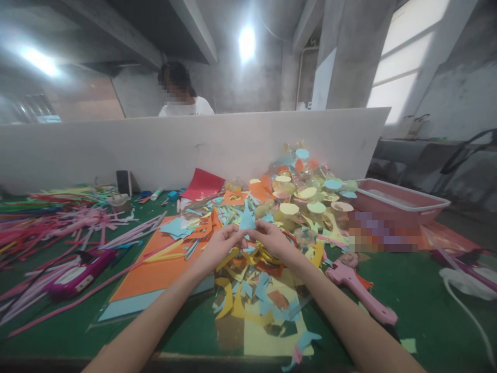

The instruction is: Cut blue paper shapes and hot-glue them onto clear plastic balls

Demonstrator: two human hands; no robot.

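Note:
My left hand [222,242] and my right hand [272,238] meet over the middle of the green table [419,295]. Both pinch a small light-blue paper cutout [247,219] that stands up between the fingertips. Under my hands lies a litter of yellow, orange and blue paper scraps [252,290]. An orange sheet [155,269] on a blue sheet lies just left of my left forearm. A yellow ring shape shows under my right hand, but I cannot make out what it is.
A pink glue gun [359,290] lies right of my right arm. Clear cups with coloured paper lids [306,191] are heaped behind, beside a pink tub [399,199]. Coloured strips [58,228] cover the left side. A person sits behind the white partition [155,145].

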